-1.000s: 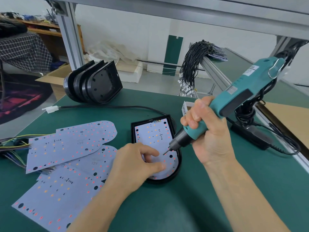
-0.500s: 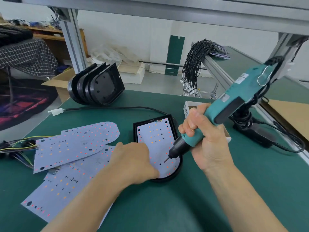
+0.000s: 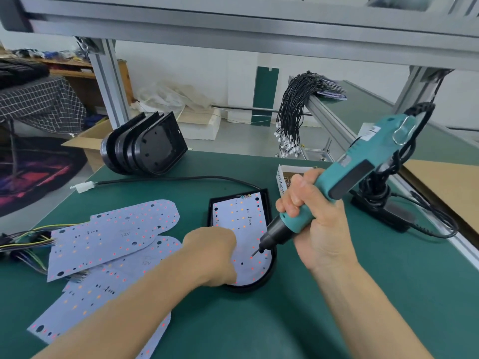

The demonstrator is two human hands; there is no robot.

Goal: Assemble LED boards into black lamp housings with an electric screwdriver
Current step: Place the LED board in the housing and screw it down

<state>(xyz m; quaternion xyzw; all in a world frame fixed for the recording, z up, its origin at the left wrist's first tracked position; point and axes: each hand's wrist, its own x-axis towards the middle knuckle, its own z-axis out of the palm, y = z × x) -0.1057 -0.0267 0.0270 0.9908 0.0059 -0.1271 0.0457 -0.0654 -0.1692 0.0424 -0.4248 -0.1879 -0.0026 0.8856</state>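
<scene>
Your right hand (image 3: 315, 218) grips the electric screwdriver (image 3: 344, 177), its bit poised over the LED board (image 3: 243, 224) seated in the black lamp housing (image 3: 264, 281). Your left hand (image 3: 212, 255) steadies it, fingers hidden. Spare boards (image 3: 114, 234) and empty housings (image 3: 145, 149), beyond your left fingers, probably await assembly.

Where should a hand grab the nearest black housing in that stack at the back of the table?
Take the nearest black housing by its straight top edge, coming from above. The stack stands on edge, leaning, so that edge points up and is exposed; the flat faces are nested against the neighbours, and the rounded end sits low, toward the green table.
</scene>
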